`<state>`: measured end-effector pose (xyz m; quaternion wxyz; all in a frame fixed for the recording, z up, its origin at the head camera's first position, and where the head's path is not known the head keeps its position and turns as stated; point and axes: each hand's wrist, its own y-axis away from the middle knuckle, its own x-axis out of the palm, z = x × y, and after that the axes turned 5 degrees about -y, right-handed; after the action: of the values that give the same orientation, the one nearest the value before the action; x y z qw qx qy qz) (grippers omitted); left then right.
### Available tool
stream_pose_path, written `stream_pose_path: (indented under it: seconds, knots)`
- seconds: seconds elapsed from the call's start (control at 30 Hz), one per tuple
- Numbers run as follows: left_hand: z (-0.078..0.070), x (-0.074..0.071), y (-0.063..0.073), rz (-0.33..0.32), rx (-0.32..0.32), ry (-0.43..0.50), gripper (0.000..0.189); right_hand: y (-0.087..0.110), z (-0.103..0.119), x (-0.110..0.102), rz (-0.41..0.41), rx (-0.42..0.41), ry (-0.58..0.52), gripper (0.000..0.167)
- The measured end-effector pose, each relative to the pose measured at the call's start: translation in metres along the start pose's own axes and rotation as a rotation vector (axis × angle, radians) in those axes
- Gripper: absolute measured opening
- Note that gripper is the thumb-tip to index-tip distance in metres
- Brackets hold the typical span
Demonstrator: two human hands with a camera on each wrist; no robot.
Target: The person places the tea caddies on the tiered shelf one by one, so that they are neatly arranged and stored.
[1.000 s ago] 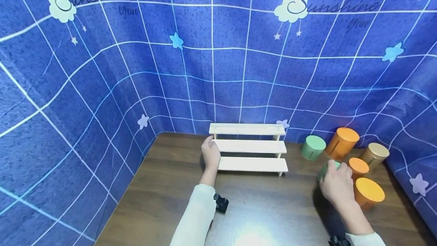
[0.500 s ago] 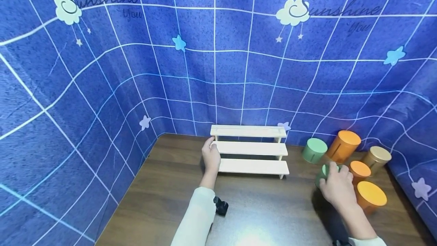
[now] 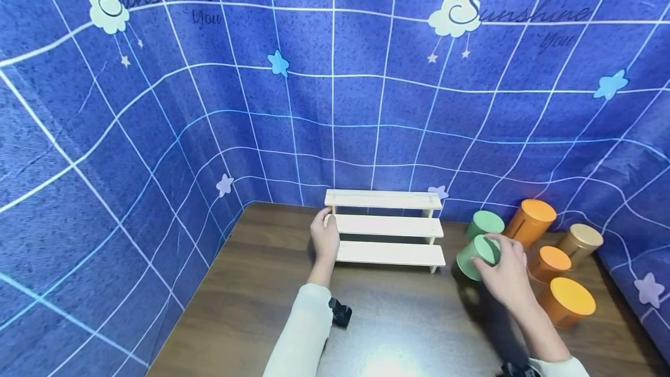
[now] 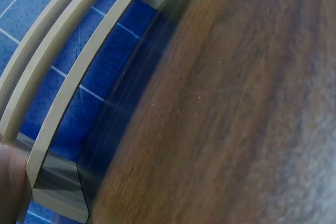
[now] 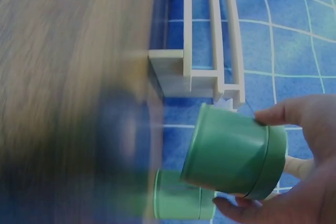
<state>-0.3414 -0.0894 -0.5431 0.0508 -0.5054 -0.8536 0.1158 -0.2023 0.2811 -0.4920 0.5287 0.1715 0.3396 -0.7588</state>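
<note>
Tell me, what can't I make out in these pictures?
Head view: the lower front of the rear green canister, hidden by the held green canister.
Left wrist view: most of the left hand, cut off at the left edge.
Right wrist view: the fine grain of the tabletop, smeared by blur.

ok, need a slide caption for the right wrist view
Right hand holding a green canister, with a second green canister and a three-tier shelf in the background.
</note>
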Motion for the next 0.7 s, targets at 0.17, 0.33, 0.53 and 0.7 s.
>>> stream_pose_path:
  seconds: [0.17, 0.33, 0.53, 0.7]
  knots:
    - [-0.004, 0.0, 0.001, -0.002, 0.006, -0.005, 0.031, -0.005, 0.008, 0.004, -0.056, 0.005, -0.105, 0.062]
    - [-0.005, 0.001, 0.002, 0.007, -0.009, -0.01, 0.032, -0.009, 0.019, 0.007, -0.073, 0.006, -0.16, 0.071]
    - [-0.001, 0.001, 0.002, 0.032, -0.003, -0.025, 0.034, -0.013, 0.031, 0.011, -0.069, 0.058, -0.206, 0.079]
    - [0.002, 0.001, 0.002, 0.033, 0.009, -0.033, 0.033, -0.016, 0.043, 0.018, -0.062, 0.091, -0.326, 0.076]
